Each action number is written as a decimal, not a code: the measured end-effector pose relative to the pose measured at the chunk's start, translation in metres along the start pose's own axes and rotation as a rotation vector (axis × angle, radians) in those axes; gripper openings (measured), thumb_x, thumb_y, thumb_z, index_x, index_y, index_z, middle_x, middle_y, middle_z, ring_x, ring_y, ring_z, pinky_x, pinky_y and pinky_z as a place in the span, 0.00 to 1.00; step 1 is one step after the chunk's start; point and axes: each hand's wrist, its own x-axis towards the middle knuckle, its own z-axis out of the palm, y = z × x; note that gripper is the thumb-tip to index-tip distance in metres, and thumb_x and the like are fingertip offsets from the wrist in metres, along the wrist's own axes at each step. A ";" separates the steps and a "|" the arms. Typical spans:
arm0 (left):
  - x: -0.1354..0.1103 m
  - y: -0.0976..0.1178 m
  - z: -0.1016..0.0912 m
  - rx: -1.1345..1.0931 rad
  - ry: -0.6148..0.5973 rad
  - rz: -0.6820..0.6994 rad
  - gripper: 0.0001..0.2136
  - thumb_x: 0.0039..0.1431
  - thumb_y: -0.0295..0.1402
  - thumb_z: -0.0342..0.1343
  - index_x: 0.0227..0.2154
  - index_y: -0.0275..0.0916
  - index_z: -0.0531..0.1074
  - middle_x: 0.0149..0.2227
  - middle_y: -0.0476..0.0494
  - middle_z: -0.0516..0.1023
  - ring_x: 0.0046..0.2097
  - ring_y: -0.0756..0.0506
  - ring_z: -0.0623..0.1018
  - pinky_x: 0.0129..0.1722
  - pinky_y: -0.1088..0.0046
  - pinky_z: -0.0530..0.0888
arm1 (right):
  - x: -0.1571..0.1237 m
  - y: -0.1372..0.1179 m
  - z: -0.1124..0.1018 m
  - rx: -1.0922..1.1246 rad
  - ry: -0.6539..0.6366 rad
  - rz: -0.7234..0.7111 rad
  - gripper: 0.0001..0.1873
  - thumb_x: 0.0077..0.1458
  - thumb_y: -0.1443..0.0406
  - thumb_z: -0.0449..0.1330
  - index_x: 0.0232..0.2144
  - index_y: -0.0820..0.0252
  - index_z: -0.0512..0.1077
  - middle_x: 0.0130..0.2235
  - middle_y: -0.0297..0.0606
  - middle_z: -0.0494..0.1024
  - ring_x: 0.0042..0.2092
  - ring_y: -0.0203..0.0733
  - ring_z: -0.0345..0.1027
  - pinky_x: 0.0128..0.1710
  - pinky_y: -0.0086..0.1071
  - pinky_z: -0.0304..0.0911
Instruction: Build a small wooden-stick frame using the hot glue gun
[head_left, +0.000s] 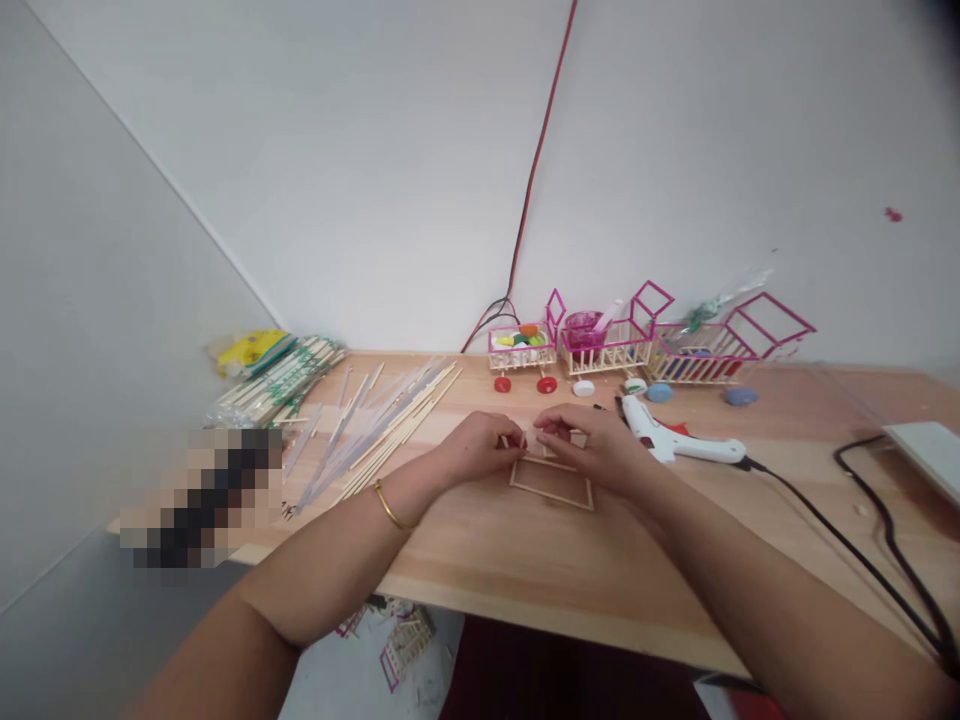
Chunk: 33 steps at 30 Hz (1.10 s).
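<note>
My left hand [480, 445] and my right hand [589, 445] meet at the middle of the wooden table [525, 570], fingertips pinched together on a small wooden stick [529, 436]. Just below them lies a flat frame of thin sticks [553, 484], with its far edge under my fingers. My left wrist wears a gold bangle [390, 508]. How the small stick joins the frame is hidden by my fingers.
A white glue gun [675, 436] lies right of my hands, its black cord [862, 560] trailing right. Loose sticks [375, 425] and bundled sticks [281, 385] lie at the left. Pink stick carts [607, 348] stand along the wall. A red cable [532, 180] hangs down.
</note>
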 end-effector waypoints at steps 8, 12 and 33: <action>0.000 0.001 0.001 0.013 0.004 -0.023 0.05 0.50 0.28 0.54 0.25 0.35 0.73 0.23 0.51 0.71 0.26 0.54 0.67 0.27 0.81 0.62 | 0.003 -0.011 0.008 0.035 -0.030 0.021 0.08 0.52 0.66 0.53 0.35 0.59 0.70 0.31 0.36 0.75 0.31 0.35 0.66 0.33 0.29 0.60; 0.000 0.000 0.000 0.001 -0.005 -0.021 0.04 0.50 0.28 0.54 0.26 0.35 0.74 0.24 0.50 0.72 0.27 0.54 0.68 0.28 0.81 0.63 | -0.001 -0.005 -0.004 -0.096 -0.102 0.056 0.07 0.50 0.66 0.53 0.31 0.59 0.70 0.29 0.36 0.74 0.30 0.36 0.65 0.31 0.28 0.58; -0.001 0.002 -0.001 0.012 -0.006 0.003 0.05 0.51 0.29 0.54 0.27 0.35 0.74 0.26 0.49 0.72 0.28 0.54 0.69 0.28 0.80 0.63 | -0.010 0.006 -0.017 -0.413 -0.353 0.096 0.06 0.46 0.66 0.56 0.22 0.57 0.72 0.25 0.36 0.75 0.26 0.37 0.64 0.26 0.28 0.52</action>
